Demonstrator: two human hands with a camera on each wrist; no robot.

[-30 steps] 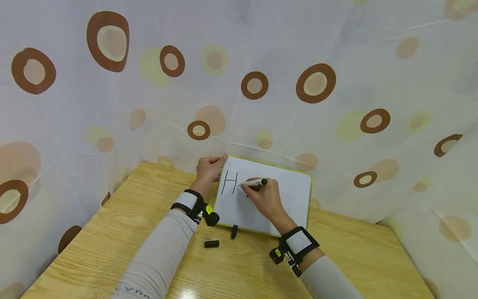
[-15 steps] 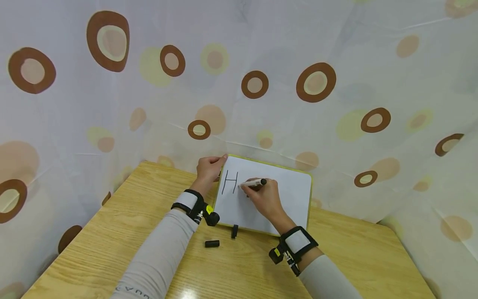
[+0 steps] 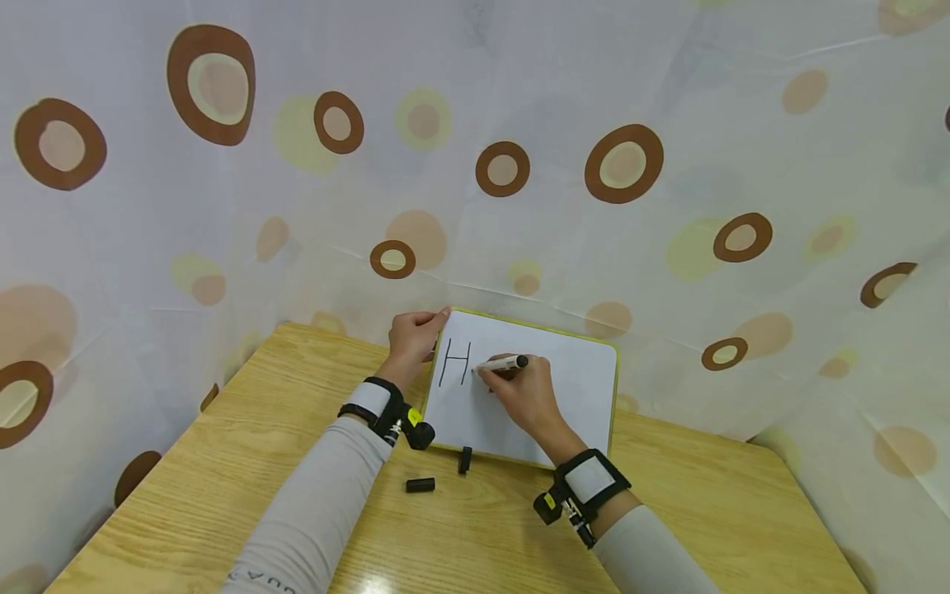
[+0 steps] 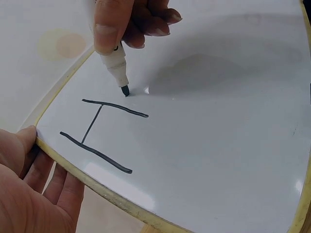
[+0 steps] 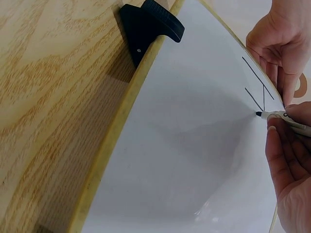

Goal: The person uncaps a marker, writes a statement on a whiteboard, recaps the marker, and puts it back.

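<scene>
A whiteboard (image 3: 564,388) with a yellow rim leans on the table, a black letter H (image 4: 92,128) drawn near its left edge. My left hand (image 3: 416,338) grips that edge by the upper corner, thumb at the rim and fingers reaching behind the board. Between thumb and fingers, my right hand (image 3: 529,392) pinches a white marker (image 3: 505,362). Its dark tip points at the surface just right of the H; whether it touches, I cannot tell. In the right wrist view the marker (image 5: 291,124) and the left hand (image 5: 282,43) show close together.
A black stand foot (image 3: 465,460) clasps the board's lower rim. In front lies a small black cylinder (image 3: 420,485), like a marker cap, on the wooden table (image 3: 297,396). Behind the board hangs a spotted curtain (image 3: 519,239).
</scene>
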